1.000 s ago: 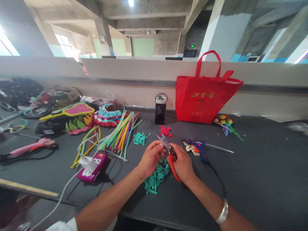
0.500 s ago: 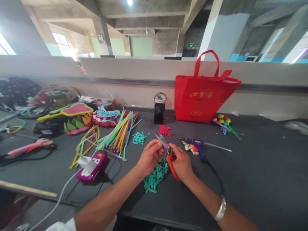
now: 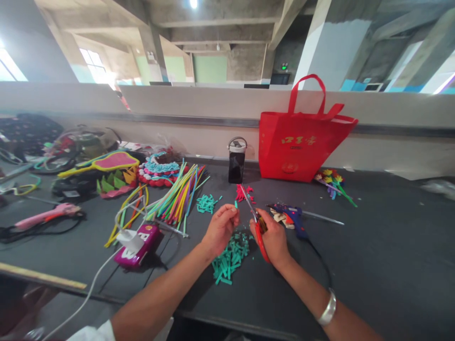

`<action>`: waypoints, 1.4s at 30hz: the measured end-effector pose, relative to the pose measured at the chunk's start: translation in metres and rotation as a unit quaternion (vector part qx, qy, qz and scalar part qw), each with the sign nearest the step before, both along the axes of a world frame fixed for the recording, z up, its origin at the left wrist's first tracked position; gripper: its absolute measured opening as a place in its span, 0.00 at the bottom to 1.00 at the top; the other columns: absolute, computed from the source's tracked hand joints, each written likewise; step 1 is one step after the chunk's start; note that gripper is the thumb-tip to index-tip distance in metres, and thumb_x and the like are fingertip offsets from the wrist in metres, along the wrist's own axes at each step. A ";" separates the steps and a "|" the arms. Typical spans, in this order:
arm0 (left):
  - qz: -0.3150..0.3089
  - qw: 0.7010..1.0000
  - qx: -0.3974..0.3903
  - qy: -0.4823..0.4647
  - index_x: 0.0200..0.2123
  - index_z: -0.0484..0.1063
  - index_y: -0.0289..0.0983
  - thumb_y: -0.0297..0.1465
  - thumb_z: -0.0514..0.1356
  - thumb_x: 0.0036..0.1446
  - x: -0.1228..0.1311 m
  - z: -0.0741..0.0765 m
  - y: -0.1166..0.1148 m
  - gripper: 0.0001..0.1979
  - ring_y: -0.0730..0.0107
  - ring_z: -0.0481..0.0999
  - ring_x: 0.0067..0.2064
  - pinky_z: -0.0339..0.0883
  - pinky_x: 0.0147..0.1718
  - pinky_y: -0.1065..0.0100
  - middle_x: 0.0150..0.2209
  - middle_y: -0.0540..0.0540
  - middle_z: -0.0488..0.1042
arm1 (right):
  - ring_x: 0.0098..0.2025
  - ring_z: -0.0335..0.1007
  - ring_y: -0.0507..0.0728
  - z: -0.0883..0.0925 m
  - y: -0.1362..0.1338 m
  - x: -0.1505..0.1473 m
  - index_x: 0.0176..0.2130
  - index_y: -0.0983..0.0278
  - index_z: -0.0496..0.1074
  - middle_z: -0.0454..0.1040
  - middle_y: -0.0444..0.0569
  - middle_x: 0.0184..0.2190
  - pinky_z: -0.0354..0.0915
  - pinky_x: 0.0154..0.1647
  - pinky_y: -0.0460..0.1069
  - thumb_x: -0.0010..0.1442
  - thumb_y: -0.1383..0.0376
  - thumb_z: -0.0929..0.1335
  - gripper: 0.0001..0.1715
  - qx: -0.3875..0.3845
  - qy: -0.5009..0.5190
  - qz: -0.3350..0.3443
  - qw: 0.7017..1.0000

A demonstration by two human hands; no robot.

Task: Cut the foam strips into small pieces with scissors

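Between the thumb and forefinger of my left hand (image 3: 222, 228) a small teal strip (image 3: 236, 204) is pinched, its tip pointing up. My right hand (image 3: 272, 239) is closed round the red handles of a pair of scissors (image 3: 253, 210). The blades point up and to the left, apart from the strip, and look nearly closed. Below my hands lies a heap of teal strips (image 3: 229, 260) with tiny offcuts around its upper edge. Farther back are a pile of small teal pieces (image 3: 206, 203) and a pile of red pieces (image 3: 244, 193).
A blue glue gun (image 3: 298, 220) with its cord lies right of my hands. Left are colourful pipe cleaners (image 3: 177, 196) and a purple power strip (image 3: 138, 246). A bottle (image 3: 236, 161) and a red bag (image 3: 302, 147) stand behind.
The scissors have moved right and down, away from my left hand, and their blades have come closer together. The teal strip now shows above my left fingertips.
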State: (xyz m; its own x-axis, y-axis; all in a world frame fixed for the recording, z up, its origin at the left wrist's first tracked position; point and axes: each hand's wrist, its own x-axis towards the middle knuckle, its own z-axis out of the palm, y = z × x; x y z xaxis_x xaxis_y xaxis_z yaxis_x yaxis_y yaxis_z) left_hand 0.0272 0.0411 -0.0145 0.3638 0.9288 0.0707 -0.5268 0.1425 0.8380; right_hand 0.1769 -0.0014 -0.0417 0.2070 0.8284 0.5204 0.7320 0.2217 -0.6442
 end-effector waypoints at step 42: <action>-0.159 0.979 -0.076 0.099 0.25 0.72 0.33 0.28 0.68 0.42 -0.006 -0.006 0.003 0.07 0.81 0.64 0.22 0.56 0.25 0.73 0.22 0.52 0.69 | 0.25 0.66 0.50 0.019 -0.009 -0.003 0.46 0.61 0.67 0.72 0.42 0.28 0.65 0.28 0.44 0.57 0.58 0.67 0.18 -0.025 0.232 0.117 0.965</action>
State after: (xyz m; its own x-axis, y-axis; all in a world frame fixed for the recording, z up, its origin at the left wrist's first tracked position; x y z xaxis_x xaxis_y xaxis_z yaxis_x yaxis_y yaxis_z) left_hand 0.0212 0.0437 -0.0201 0.6281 0.7612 -0.1615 -0.2643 0.4039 0.8758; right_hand 0.1735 -0.0103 -0.0226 0.2127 0.9026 0.3742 0.2960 0.3054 -0.9051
